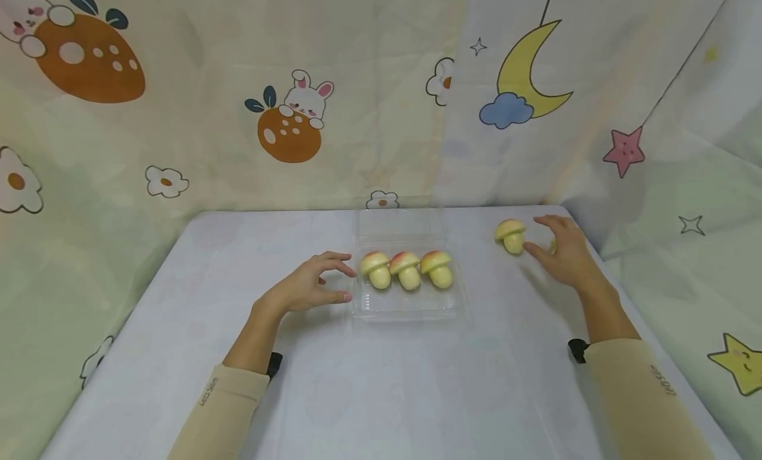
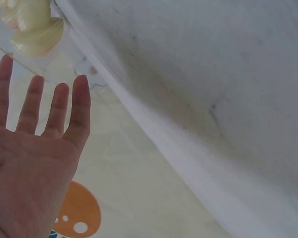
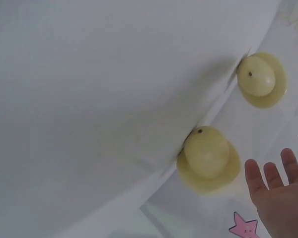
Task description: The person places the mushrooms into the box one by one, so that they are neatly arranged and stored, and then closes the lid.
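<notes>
Three yellow toy mushrooms (image 1: pixel 407 271) with reddish caps lie side by side in a clear plastic box (image 1: pixel 411 308). My left hand (image 1: pixel 312 282) is at the box's left side, fingers spread and holding nothing; whether the fingertips touch the box I cannot tell. In the left wrist view, its palm (image 2: pixel 37 153) shows with the fingers straight. On the right of the table, my right hand (image 1: pixel 562 251) hovers by a loose mushroom (image 1: pixel 510 236), thumb and fingers apart. A second loose mushroom (image 1: pixel 553 246) is mostly hidden behind that hand; the right wrist view shows both, including the nearer mushroom (image 3: pixel 208 153).
The box's transparent lid (image 1: pixel 400 225) stands open toward the back of the white-covered table (image 1: pixel 411 387). A printed cloth backdrop (image 1: pixel 381 136) closes off the back and both sides. Dark bands sit on both wrists at the sleeve cuffs.
</notes>
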A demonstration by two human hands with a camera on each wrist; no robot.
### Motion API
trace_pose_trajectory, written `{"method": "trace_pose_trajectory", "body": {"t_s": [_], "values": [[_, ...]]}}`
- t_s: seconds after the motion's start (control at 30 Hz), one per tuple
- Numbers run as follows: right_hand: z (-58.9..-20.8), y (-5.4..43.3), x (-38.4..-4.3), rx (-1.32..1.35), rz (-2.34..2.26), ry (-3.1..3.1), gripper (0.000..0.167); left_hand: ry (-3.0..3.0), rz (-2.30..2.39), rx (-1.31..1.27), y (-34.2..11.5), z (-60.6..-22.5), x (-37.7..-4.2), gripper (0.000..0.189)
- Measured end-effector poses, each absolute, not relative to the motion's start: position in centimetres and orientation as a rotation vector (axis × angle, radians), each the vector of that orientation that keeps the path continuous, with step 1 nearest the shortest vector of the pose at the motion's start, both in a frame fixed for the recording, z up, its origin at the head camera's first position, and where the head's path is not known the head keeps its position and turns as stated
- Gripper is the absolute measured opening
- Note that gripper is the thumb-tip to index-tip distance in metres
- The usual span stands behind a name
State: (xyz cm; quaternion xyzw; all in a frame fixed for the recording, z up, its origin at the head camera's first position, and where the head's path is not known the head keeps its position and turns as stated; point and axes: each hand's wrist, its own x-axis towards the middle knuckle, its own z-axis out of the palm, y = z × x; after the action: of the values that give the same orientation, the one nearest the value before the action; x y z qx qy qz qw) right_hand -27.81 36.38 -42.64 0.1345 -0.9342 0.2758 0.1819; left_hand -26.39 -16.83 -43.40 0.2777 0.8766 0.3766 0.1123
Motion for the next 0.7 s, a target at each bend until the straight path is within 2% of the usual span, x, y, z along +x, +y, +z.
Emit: {"method": "trace_pose_trajectory", "body": {"t_s": [0.3,0.7], "values": [[-42.9,37.9,-27.9,0.189,0.847,-2.795,0.073,2.572,1.103,0.818,-16.9,-43.5,-26.4,0.045],[-42.5,38.8,-27.8,-0.017,0.699,-2.867,0.076,2.573,1.100,0.818,-16.8,-43.5,-26.5,0.045]]}}
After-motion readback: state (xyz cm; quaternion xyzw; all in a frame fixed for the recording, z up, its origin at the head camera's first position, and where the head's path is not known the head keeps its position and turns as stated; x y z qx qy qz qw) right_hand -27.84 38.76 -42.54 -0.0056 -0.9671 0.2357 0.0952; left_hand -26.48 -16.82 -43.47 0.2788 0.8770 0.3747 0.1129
